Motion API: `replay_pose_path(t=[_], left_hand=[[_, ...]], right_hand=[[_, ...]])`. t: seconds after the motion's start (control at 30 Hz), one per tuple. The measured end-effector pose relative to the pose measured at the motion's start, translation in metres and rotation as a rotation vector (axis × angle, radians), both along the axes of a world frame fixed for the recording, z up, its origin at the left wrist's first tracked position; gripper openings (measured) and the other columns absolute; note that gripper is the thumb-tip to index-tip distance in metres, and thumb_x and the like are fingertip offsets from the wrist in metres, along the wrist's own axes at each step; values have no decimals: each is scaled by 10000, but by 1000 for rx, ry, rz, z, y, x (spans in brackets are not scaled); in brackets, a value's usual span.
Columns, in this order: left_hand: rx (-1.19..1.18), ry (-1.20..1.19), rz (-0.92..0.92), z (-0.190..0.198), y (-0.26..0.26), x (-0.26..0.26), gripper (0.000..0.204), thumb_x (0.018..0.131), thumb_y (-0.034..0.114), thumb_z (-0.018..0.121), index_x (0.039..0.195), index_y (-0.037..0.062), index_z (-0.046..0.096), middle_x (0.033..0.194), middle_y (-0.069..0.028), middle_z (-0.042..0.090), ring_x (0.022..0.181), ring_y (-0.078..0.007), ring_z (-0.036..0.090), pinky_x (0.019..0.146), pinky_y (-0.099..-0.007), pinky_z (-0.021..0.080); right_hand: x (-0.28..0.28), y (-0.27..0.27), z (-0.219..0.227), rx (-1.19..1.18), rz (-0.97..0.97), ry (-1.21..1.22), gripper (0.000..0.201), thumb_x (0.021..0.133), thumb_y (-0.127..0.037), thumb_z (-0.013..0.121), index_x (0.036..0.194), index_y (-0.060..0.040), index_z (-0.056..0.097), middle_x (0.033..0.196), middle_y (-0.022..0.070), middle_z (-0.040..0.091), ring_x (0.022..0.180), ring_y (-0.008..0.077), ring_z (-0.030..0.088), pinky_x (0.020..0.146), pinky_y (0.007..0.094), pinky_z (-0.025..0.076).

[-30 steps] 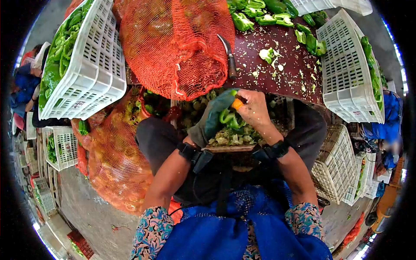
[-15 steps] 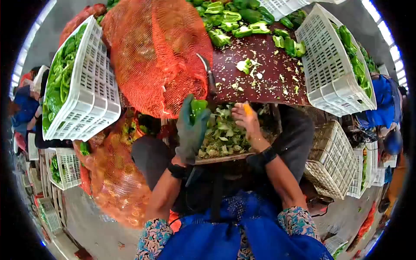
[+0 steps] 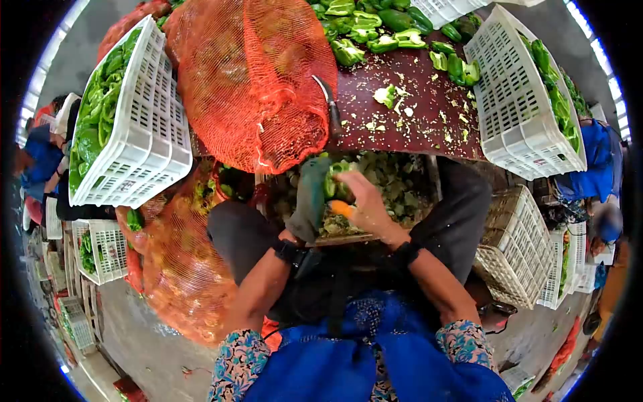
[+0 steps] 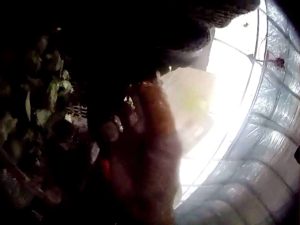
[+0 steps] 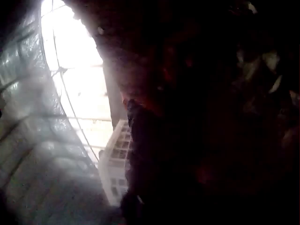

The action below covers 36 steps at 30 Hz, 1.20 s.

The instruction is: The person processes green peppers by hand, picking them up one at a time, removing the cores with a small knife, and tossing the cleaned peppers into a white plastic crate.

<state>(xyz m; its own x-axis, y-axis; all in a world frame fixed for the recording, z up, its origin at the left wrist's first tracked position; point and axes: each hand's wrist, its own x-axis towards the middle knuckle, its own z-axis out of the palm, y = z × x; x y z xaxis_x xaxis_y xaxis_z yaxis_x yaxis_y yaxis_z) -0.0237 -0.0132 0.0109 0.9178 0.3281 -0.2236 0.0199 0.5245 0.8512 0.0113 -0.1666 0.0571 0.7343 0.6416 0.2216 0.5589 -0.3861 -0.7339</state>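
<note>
Over the far part of a box (image 3: 345,238) of scraps (image 3: 412,204), the gloved left hand (image 3: 311,197) grips a green pepper (image 3: 330,183). The right hand (image 3: 370,206), apart from it half a second ago, now reaches the pepper's right side; whether it pinches, I cannot tell.
</note>
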Motion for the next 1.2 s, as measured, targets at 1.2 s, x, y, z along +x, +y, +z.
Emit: replay_pose_path(t=[1.2], left_hand=[[835, -341, -70, 8, 14, 15, 345, 1014, 213, 403, 1205, -14, 578, 1135, -183, 615, 1012, -311, 601, 917, -403, 460]], right_hand=[[51, -53, 12, 1246, -5, 1584, 358, 923, -186, 582, 1253, -48, 564, 1069, 87, 652, 828, 177, 622, 719, 338, 524]])
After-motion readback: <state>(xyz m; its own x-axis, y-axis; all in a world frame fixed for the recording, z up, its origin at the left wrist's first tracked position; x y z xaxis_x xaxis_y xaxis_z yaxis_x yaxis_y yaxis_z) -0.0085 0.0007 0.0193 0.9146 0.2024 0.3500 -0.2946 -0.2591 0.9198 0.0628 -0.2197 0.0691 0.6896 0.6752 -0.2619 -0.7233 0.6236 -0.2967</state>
